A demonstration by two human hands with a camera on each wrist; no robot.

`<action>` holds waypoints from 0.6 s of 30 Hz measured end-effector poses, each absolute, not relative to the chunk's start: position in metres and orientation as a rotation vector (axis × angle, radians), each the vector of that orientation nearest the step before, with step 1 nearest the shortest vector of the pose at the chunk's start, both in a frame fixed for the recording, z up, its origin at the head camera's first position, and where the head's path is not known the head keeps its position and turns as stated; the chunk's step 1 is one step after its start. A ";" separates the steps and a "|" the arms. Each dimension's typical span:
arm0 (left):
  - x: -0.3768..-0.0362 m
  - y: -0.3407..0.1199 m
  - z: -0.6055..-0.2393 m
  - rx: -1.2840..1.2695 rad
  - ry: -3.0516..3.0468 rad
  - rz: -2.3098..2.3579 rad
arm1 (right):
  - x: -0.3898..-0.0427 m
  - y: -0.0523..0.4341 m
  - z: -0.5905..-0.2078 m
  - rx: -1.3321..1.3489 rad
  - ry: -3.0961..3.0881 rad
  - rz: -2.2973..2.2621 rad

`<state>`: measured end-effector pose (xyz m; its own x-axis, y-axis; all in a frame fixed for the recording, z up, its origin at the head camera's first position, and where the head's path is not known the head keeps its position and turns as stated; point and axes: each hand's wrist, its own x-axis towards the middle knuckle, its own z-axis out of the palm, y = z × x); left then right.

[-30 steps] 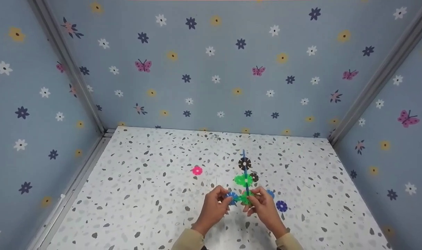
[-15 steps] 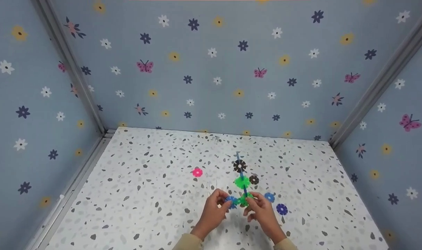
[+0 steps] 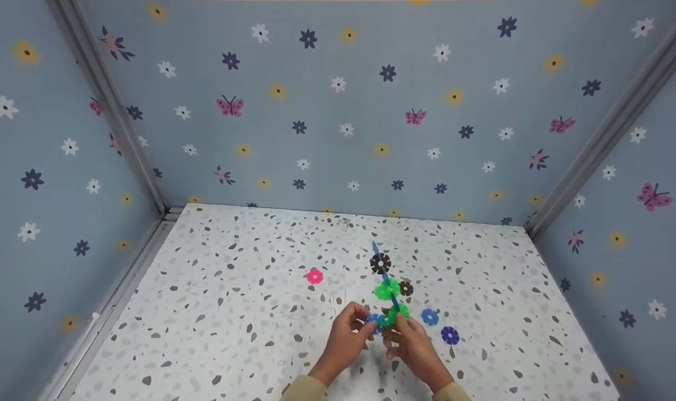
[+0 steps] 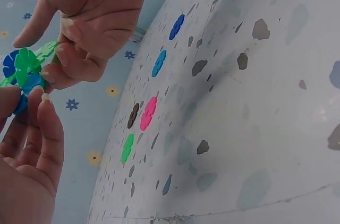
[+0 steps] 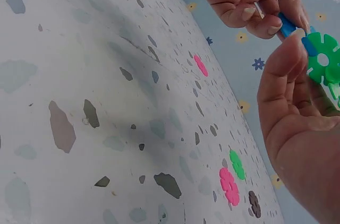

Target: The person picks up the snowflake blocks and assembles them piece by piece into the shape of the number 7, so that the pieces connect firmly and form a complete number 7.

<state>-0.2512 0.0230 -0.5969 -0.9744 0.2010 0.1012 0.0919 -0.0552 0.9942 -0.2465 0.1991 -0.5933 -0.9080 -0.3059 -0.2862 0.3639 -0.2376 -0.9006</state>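
Both hands hold a chain of slotted plastic snowflake discs joined edge to edge. Between thumb and fingertips, my left hand pinches a blue disc at the chain's near left end. My right hand pinches the chain beside a green disc. From there the chain runs away from me past a dark blue disc seen edge-on, another green disc and a black disc, to a thin blue tip. Fingers hide some of the joints near the hands.
Loose discs lie on the speckled white table: a pink one to the left, a dark brown one beside the chain, a light blue one and a dark blue one right of my right hand. Flower-patterned walls enclose the table.
The chain's far end has swung to the left, so the chain now slants. My right hand has shifted slightly left, uncovering the light blue disc. Both hands keep their hold.
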 end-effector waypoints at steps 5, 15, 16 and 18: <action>-0.254 0.021 -0.599 0.342 2.028 2.221 | -0.247 0.198 -0.595 0.018 1.647 -2.156; -0.250 0.016 -0.587 0.355 1.938 2.223 | -0.247 0.198 -0.594 0.072 1.620 -2.232; -0.251 0.017 -0.588 0.352 1.944 2.223 | -0.246 0.198 -0.594 0.065 1.622 -2.231; -0.252 0.017 -0.591 0.351 1.950 2.219 | -0.246 0.197 -0.594 0.063 1.647 -2.215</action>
<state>-0.2523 0.0173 -0.5907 -0.9586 0.2770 0.0661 0.0300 -0.1329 0.9907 -0.2458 0.1974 -0.5943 -0.9274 -0.2720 -0.2567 0.3242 -0.2425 -0.9144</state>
